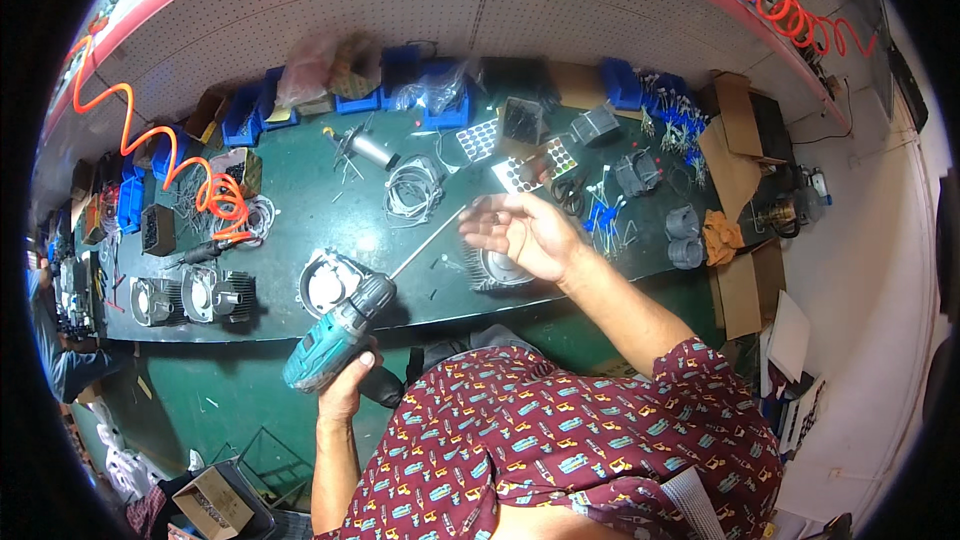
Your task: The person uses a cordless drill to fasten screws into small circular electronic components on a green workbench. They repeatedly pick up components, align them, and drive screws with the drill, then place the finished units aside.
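My left hand [345,386] is wrapped round the grip of a teal and black cordless drill [330,345]. The drill's long thin bit [428,242] points up and to the right. Close to the tip of the bit is my right hand [525,237], palm partly turned up and fingers stretched out, slightly blurred; I see nothing held in it. Partly hidden under this hand, a finned grey metal housing [492,272] sits by the table's front edge. Behind the drill's chuck stands another round metal housing [328,283] with a pale inside.
On the green table [330,225] lie a grey cable coil [414,190], sticker sheets [478,140] and blue-ended wires [603,218]. Two finned housings [218,296] stand at the left. Blue bins [242,115] line the back. An orange coiled hose [222,198] hangs at left.
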Demonstrator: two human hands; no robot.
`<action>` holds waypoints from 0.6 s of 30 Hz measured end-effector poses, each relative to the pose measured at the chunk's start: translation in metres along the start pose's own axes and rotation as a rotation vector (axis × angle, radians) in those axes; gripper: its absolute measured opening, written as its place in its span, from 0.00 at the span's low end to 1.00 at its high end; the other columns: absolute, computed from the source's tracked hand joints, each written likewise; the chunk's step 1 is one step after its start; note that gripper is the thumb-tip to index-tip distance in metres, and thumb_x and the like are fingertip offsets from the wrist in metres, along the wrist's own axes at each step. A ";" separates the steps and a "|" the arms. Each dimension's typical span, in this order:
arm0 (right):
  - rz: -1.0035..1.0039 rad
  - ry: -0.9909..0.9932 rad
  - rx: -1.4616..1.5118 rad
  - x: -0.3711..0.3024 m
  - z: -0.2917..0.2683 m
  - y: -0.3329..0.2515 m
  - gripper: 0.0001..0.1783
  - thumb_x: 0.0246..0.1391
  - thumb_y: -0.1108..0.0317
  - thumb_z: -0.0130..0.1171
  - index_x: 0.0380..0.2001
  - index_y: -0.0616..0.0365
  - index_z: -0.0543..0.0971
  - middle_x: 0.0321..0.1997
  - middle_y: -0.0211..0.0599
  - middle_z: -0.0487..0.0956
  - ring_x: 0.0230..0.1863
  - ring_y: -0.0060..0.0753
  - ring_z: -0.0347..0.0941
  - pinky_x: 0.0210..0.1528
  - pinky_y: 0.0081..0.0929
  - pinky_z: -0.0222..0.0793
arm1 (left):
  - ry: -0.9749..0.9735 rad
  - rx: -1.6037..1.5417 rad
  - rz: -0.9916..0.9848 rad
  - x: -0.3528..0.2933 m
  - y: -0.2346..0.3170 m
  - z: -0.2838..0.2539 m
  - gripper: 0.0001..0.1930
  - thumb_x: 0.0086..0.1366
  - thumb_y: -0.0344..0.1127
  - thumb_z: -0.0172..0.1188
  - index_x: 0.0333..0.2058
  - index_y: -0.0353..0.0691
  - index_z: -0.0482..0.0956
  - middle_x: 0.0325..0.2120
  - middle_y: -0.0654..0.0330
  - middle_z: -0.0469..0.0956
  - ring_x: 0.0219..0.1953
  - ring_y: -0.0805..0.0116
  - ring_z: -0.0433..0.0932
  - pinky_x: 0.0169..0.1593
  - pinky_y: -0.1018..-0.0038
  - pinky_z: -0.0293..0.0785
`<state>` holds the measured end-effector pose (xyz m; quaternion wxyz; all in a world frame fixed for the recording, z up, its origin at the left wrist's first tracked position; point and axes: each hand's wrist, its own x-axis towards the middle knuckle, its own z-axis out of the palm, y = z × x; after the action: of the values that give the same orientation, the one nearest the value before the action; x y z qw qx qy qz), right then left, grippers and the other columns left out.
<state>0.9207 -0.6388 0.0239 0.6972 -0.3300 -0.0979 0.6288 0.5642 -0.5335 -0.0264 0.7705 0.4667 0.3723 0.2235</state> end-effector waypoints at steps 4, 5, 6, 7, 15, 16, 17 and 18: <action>-0.018 0.081 -0.086 -0.003 -0.003 0.001 0.17 0.61 0.80 0.43 0.51 0.74 0.73 0.52 0.55 0.78 0.55 0.48 0.78 0.60 0.40 0.76 | 0.009 -0.045 -0.024 -0.001 0.001 -0.002 0.20 0.53 0.32 0.70 0.45 0.35 0.80 0.35 0.59 0.81 0.36 0.66 0.80 0.45 0.69 0.76; -0.028 0.099 -0.106 -0.002 -0.005 0.004 0.15 0.61 0.81 0.43 0.50 0.74 0.72 0.52 0.55 0.78 0.54 0.49 0.78 0.59 0.40 0.77 | 0.002 -0.027 -0.023 -0.002 0.003 -0.001 0.20 0.53 0.32 0.70 0.45 0.35 0.80 0.34 0.59 0.81 0.36 0.66 0.80 0.44 0.70 0.76; -0.031 0.098 -0.098 -0.001 -0.007 0.005 0.13 0.63 0.80 0.47 0.49 0.72 0.73 0.51 0.54 0.78 0.53 0.47 0.79 0.57 0.37 0.79 | -0.005 -0.009 -0.023 -0.003 0.007 0.000 0.20 0.53 0.32 0.70 0.45 0.35 0.79 0.34 0.59 0.80 0.36 0.66 0.80 0.44 0.70 0.76; -0.041 0.087 -0.106 -0.001 -0.009 0.005 0.12 0.64 0.78 0.48 0.49 0.71 0.73 0.51 0.54 0.78 0.53 0.46 0.79 0.56 0.37 0.79 | -0.012 0.009 -0.023 -0.004 0.009 0.000 0.20 0.53 0.32 0.70 0.45 0.35 0.79 0.34 0.59 0.80 0.36 0.66 0.80 0.44 0.70 0.76; -0.045 0.090 -0.154 -0.001 -0.017 0.001 0.13 0.69 0.68 0.50 0.49 0.67 0.73 0.47 0.51 0.80 0.47 0.42 0.81 0.49 0.34 0.82 | -0.024 0.060 0.006 -0.006 0.005 -0.006 0.18 0.54 0.31 0.69 0.43 0.35 0.79 0.32 0.59 0.80 0.34 0.67 0.79 0.43 0.70 0.76; -0.044 0.097 -0.156 -0.001 -0.019 0.000 0.14 0.69 0.68 0.49 0.50 0.67 0.73 0.47 0.51 0.80 0.46 0.42 0.81 0.49 0.34 0.83 | -0.026 0.058 0.011 -0.005 0.006 -0.005 0.18 0.54 0.31 0.69 0.43 0.35 0.79 0.32 0.59 0.80 0.34 0.67 0.79 0.42 0.70 0.76; -0.040 0.101 -0.159 0.000 -0.019 -0.001 0.14 0.69 0.67 0.49 0.50 0.68 0.73 0.47 0.51 0.79 0.46 0.41 0.81 0.49 0.34 0.83 | -0.026 0.056 0.016 -0.005 0.006 -0.005 0.18 0.54 0.31 0.69 0.43 0.35 0.79 0.32 0.59 0.80 0.34 0.67 0.79 0.42 0.70 0.76; -0.025 0.152 -0.156 -0.003 -0.013 -0.004 0.15 0.69 0.68 0.49 0.51 0.68 0.73 0.47 0.52 0.79 0.46 0.41 0.80 0.49 0.35 0.82 | -0.012 0.049 0.011 -0.006 0.007 -0.004 0.18 0.54 0.31 0.69 0.44 0.35 0.79 0.32 0.59 0.80 0.34 0.67 0.79 0.42 0.70 0.76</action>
<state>0.9304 -0.6457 0.0169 0.6825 -0.4288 -0.0972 0.5838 0.5578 -0.5322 -0.0195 0.7599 0.4888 0.3704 0.2156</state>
